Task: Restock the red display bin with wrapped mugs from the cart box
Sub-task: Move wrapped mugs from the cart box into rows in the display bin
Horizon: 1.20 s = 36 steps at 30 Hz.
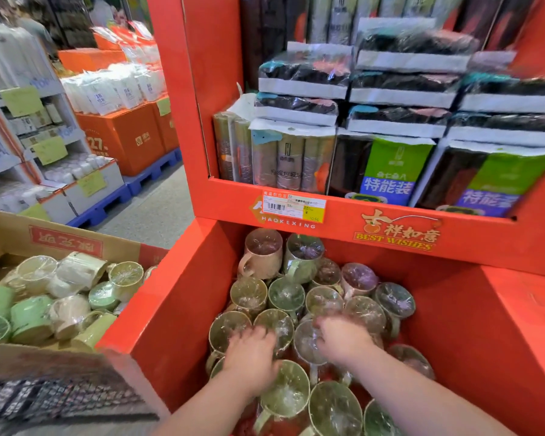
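Left hand [252, 349] fingers spread on mugs [324, 301], right hand [343, 341] fingers too blurred to tell; should nestle mugs upright toward the bin [170, 284] gap at 3 o'clock, then refill from box [13, 236] at 9 o'clock.

Red bin [183, 297], green mugs [285, 295]

Red cardboard display bin [170, 309]: centre. Inside it, side by side, are clear-film-wrapped ceramic mugs [324, 302]. Brown cardboard cart box [10, 243]: at 9 o'clock, just beside the bin, holding more film-wrapped mugs [76, 278]. Red cardboard shelf [485, 237]: at 12 o'clock, above the bin, carrying plastic-wrapped packs [387, 171].
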Tool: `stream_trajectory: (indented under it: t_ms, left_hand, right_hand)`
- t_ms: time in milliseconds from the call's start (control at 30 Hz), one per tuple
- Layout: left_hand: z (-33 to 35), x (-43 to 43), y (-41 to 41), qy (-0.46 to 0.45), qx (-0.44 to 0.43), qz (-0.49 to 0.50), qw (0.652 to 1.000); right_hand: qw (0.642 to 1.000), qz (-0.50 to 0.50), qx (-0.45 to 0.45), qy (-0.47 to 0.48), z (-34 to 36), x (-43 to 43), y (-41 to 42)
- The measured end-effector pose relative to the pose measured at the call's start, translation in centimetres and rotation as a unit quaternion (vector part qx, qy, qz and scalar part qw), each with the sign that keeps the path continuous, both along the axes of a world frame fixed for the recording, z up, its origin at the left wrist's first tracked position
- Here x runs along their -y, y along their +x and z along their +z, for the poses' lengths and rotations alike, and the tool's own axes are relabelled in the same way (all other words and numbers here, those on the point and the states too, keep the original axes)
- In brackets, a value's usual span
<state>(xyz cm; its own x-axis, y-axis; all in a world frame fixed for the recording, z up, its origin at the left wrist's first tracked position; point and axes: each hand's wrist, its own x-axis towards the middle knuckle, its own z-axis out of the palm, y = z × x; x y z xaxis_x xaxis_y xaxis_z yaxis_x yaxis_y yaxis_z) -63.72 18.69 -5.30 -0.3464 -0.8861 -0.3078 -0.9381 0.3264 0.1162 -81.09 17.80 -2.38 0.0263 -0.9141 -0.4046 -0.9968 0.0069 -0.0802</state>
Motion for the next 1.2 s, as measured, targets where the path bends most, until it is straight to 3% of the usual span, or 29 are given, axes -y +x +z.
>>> stream_trajectory:
  t_ms: [167,667,1200]
  left_hand:
    - [1.0,-2.9,0.6,-0.040,0.009,-0.016,0.999]
    - [2.1,-10.5,5.9,-0.045,0.001,-0.025,0.999]
    - [1.4,-25.2,29.9,-0.028,0.008,0.124,0.992]
  right_hand:
    - [0.995,0.074,-0.024,-0.063,0.1,-2.8,0.9]
    - [0.986,0.127,-0.066,-0.080,1.4,-11.1,7.1]
    - [0.966,0.246,-0.041,-0.067,-0.4,-21.2,30.5]
